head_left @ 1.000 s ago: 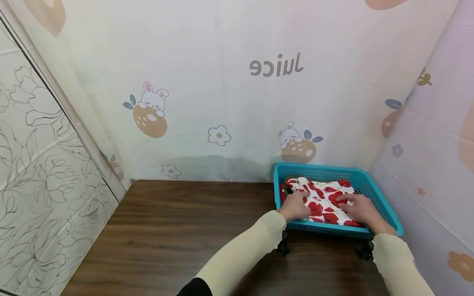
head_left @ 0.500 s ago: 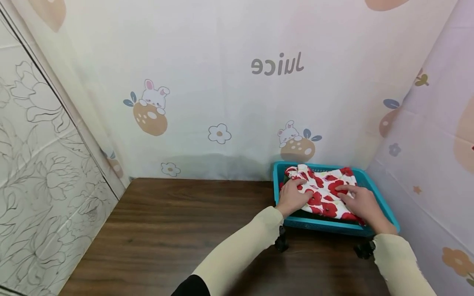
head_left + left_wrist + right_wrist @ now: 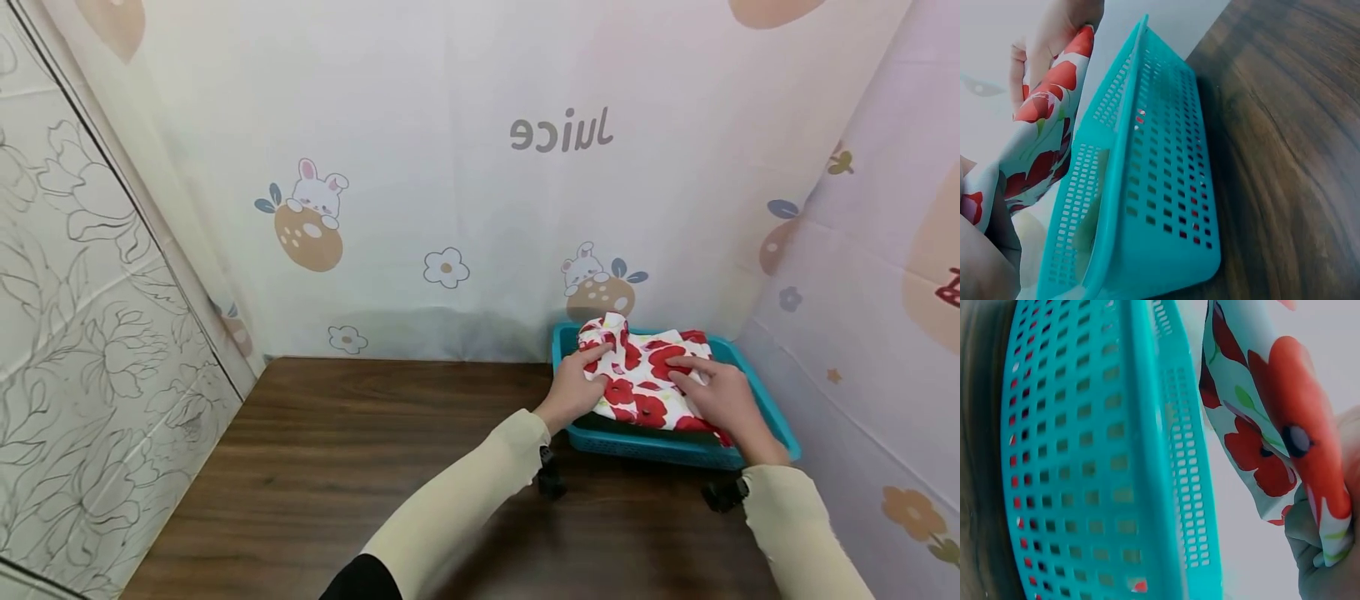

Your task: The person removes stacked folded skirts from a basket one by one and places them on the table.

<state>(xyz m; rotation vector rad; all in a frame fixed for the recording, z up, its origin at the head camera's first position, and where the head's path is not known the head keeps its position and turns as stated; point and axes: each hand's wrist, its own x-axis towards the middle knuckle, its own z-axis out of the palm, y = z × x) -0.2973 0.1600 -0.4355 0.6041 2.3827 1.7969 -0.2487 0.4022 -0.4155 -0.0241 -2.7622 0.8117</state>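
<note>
A folded white fabric piece with red flowers is raised above the teal plastic basket. My left hand grips its left side, and my right hand grips the right side, with fingers on top. From the left wrist, the fabric hangs between both hands, apart from the basket rim. In the right wrist view, fingers of my right hand curl under the fabric's edge. Whether it is a garment or a plain cloth I cannot tell.
Dark green fabric lies in the basket below, and bits of red show through the basket's holes. The basket stands at the back right of the brown wooden table, near the printed curtain behind and to the right.
Both hands have raised the flowered fabric from inside the basket to above its rim, moving it up and slightly left. Dark green fabric beneath it has come into view.
</note>
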